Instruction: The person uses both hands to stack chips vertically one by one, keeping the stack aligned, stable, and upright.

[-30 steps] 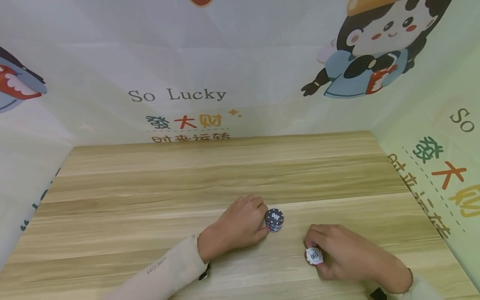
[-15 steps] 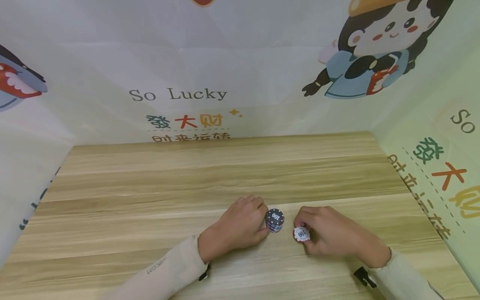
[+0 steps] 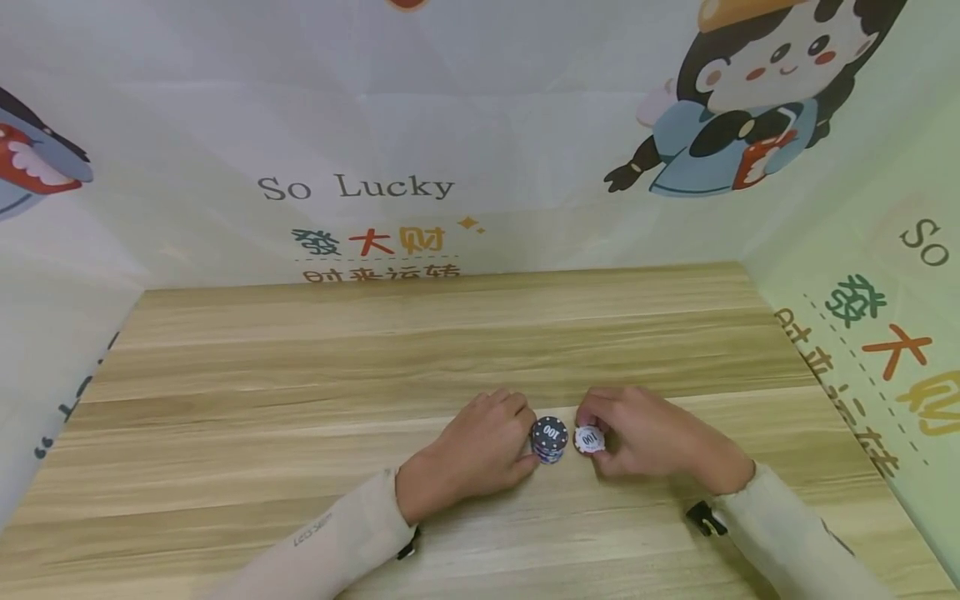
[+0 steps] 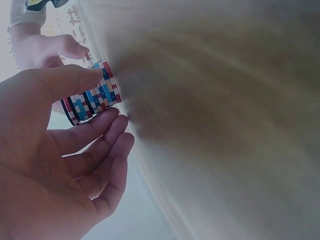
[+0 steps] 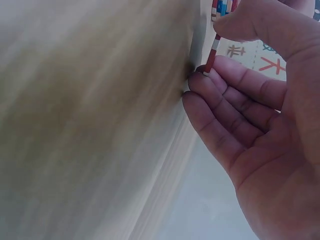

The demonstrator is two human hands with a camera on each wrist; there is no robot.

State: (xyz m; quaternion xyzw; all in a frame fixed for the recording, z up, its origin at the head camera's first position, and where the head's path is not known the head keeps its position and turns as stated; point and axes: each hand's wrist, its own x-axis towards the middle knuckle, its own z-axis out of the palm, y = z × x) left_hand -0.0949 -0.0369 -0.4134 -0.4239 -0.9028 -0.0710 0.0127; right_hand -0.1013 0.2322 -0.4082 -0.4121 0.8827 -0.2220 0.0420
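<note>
In the head view a stack of poker chips (image 3: pixel 550 435), topped by a black chip marked 100, stands on the wooden table. My left hand (image 3: pixel 472 446) grips it from the left; the left wrist view has the thumb and fingertips on either side of the stack's red, blue and white edges (image 4: pixel 92 100). Just to the right of the stack, my right hand (image 3: pixel 652 433) pinches a single poker chip (image 3: pixel 589 438) with a white 100 centre. That chip's red and white edge (image 5: pixel 212 55) shows between thumb and fingers in the right wrist view. A narrow gap separates it from the stack.
The wooden tabletop (image 3: pixel 337 358) stretches out around both hands. Printed cloth walls (image 3: pixel 525 167) rise at its back, left and right edges. Dark straps or buckles (image 3: pixel 707 518) hang beneath the wrists.
My right hand has slid the single chip away from me and leftward, from lower right to beside the stack. My left hand has stayed on the stack without moving.
</note>
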